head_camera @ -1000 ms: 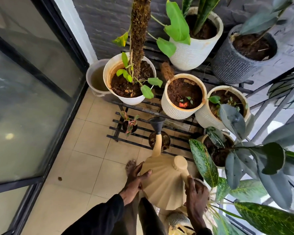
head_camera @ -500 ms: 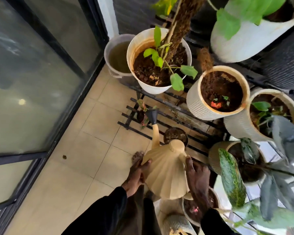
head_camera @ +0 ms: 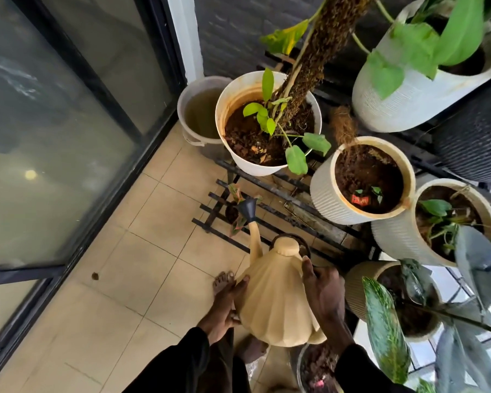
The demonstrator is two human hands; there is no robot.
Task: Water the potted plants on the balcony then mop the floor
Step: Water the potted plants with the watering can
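The cream, ribbed plastic watering can (head_camera: 275, 304) is held low over the beige tiled floor (head_camera: 142, 265), in front of the person and tipped forward. Its long neck reaches toward the black slatted metal rack (head_camera: 289, 222). The dark funnel-shaped rose (head_camera: 248, 209) sits just above a small dark pot of red-and-green leaves (head_camera: 232, 212) on the rack's lowest slats.

The left hand (head_camera: 224, 310) lies flat against the can's left flank, its fingers (head_camera: 243, 280) stretched nearly straight up the ribs. The right hand (head_camera: 323, 293) clasps the right side: the thumb rests on the can's shoulder near the lid, and the other fingers curl away behind the body, so what they close on cannot be seen. Both forearms, in black sleeves (head_camera: 182, 361), rise from the lower edge and meet at the can.

A bare foot (head_camera: 223, 279) shows just beyond the left hand. Further up the rack stand a white round pot with a moss pole (head_camera: 238, 154) and a ribbed cream pot of dark soil (head_camera: 328, 191). A grey bucket of murky water (head_camera: 199, 109) stands beside the white pot, against the dark-framed glass door (head_camera: 68, 123).
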